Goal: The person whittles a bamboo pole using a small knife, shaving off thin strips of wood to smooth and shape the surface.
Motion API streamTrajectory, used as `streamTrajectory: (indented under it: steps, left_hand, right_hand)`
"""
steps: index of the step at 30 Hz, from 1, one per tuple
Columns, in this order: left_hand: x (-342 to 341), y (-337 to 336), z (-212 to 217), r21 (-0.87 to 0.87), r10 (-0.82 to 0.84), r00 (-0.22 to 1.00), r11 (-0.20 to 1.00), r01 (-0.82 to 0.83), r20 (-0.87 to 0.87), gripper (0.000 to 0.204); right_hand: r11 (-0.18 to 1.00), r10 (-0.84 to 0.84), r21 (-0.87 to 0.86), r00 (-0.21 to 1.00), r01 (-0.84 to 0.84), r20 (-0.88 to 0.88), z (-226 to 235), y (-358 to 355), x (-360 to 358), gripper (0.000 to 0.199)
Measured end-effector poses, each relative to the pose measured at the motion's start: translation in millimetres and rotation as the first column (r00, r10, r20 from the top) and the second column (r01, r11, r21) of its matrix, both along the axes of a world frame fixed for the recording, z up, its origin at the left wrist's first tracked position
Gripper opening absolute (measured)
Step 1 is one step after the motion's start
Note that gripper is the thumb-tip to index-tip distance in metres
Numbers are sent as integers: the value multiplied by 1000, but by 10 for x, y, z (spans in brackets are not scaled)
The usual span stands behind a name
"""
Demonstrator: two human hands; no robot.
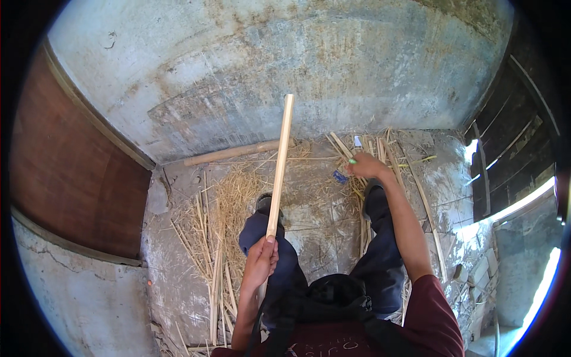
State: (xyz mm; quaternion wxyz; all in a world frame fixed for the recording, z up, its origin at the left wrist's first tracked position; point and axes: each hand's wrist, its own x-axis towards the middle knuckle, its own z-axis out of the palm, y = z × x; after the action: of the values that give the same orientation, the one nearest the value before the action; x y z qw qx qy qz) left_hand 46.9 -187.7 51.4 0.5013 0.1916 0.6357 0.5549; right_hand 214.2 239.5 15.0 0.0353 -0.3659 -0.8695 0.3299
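Note:
My left hand (260, 262) is wrapped round the lower part of a long, pale, faceted bamboo stick (281, 166). The stick rises away from me over my left leg, and its far end overlaps the wall in the picture. Farther off, to the right, my right hand (367, 165) is closed with a small green thing (352, 161) showing at its fingers; most of that thing is hidden. Just beyond this hand lie several pale strips (340, 144) on the floor. Close by on the left is a small blue packet-like scrap (339, 177).
Heaped straw-like shavings (235, 193) and long strips (215, 285) cover the floor at left. A round pole (232, 153) lies along the stained wall (250, 77). A brown door panel (77, 160) stands left, dark planks (511, 143) right. Rubble (479, 273) lies at the lower right.

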Motion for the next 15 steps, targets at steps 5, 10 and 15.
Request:
streamTrajectory:
  steps: [5, 10, 15]
  left_hand:
    - [77, 193, 24, -17, -63, 992, 998, 61, -113, 33]
    - [96, 291, 30, 13, -29, 982, 999, 32, -186, 29]
    - [131, 465, 154, 48, 11, 987, 999, -3, -160, 30]
  right_hand:
    - [992, -125, -38, 954, 119, -273, 33, -107, -143, 34]
    - [984, -168, -141, 857, 113, -487, 151, -494, -337, 31]
    - [980, 65, 195, 852, 44, -519, 252, -995, -445, 25]
